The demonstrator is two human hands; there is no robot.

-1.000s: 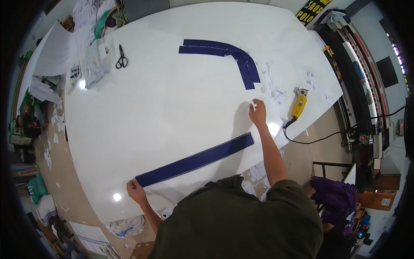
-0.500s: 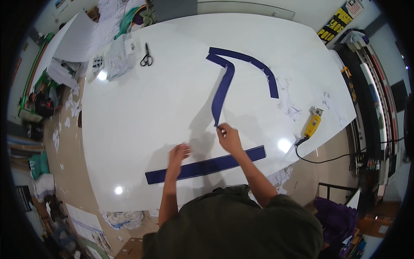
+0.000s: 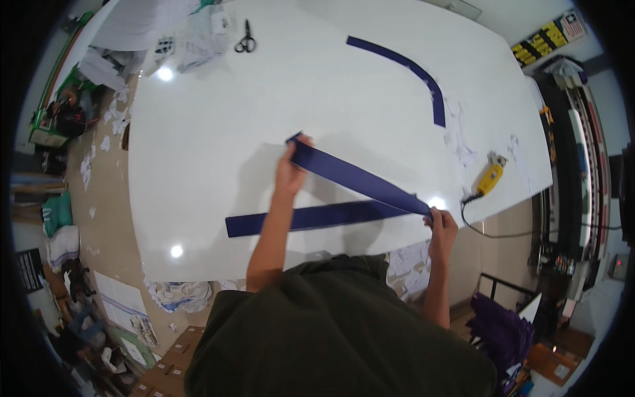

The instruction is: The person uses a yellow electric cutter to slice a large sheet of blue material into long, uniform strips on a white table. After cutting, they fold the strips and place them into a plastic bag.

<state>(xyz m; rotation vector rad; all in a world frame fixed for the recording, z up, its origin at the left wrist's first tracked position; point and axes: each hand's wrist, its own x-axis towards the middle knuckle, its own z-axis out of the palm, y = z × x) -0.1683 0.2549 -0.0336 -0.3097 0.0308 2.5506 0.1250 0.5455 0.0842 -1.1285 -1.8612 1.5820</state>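
1. Left hand (image 3: 291, 173): grasping the upper-left end of a navy strip (image 3: 360, 177); the strip's end bends over at the fingertips; forearm rises from the lower edge and passes across a second strip below.
2. Right hand (image 3: 443, 228): fingers closed on the opposite, lower-right end of the same strip, near the front edge of the desk (image 3: 198, 145).
3. Held strip: stretched between both hands, sloping down from left to right; it appears raised above the white desk surface, with shadows beneath; its right end overlaps the second strip in this view.
4. Second navy strip (image 3: 324, 215): straight, lying on the desk near the person; runs almost crosswise, with a pale line along its edge; partly hidden by the left forearm and the held strip.
5. Curved navy strip (image 3: 410, 69): lies toward the far right of the desk, well apart from both hands; bows from upper left down to the right; white scraps (image 3: 461, 149) lie just beside its lower end.
6. Tools: yellow electric cutter (image 3: 489, 180) near the right edge of the desk, its dark cord (image 3: 493, 237) running off to the right; black scissors (image 3: 245, 38) at the far left, near a clear plastic bag (image 3: 198, 46).
7. Off the desk: purple cloth (image 3: 499, 331) at lower right; cardboard boxes (image 3: 169, 367) at lower left.
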